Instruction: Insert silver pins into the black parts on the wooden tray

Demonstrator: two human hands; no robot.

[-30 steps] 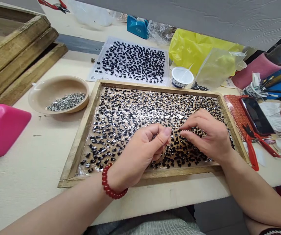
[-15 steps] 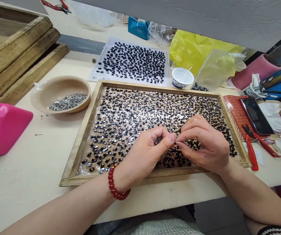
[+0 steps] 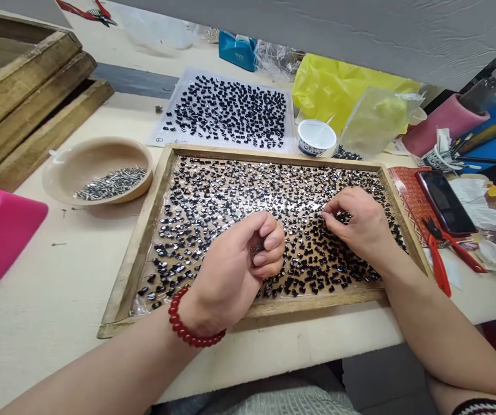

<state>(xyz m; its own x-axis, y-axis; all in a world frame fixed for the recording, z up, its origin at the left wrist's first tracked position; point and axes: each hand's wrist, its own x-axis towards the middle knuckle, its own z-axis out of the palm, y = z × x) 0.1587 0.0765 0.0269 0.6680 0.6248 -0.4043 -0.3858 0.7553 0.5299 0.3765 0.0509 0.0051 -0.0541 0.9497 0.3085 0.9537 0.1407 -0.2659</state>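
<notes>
A wooden-framed tray (image 3: pixel 120 271) spans the middle of the table, its clear film covered with many small black pieces, several with thin metal stems. My left hand (image 3: pixel 235 259), with a red bead bracelet (image 3: pixel 183 328), is held over the tray's near side. Its fingers curl round small grey metal pins, only partly visible in the palm. My right hand (image 3: pixel 356 222) reaches into the right half of the tray. Thumb and forefinger are pinched together among the black pieces, and what lies between the tips is too small to make out.
Left of the tray stands a beige bowl (image 3: pixel 64 173) of metal pins, near a pink container (image 3: pixel 6 236) and stacked wooden frames (image 3: pixel 36 109). A sheet of black pieces (image 3: pixel 230 109) and a white cup (image 3: pixel 317 135) lie behind. Red-handled pliers (image 3: pixel 440 265) and a phone (image 3: pixel 447 202) are at right.
My hands have parted after meeting at the fingertips. The left has drawn back leftward with its fingers curled; the right has moved up and right to the pieces. The view has shifted slightly.
</notes>
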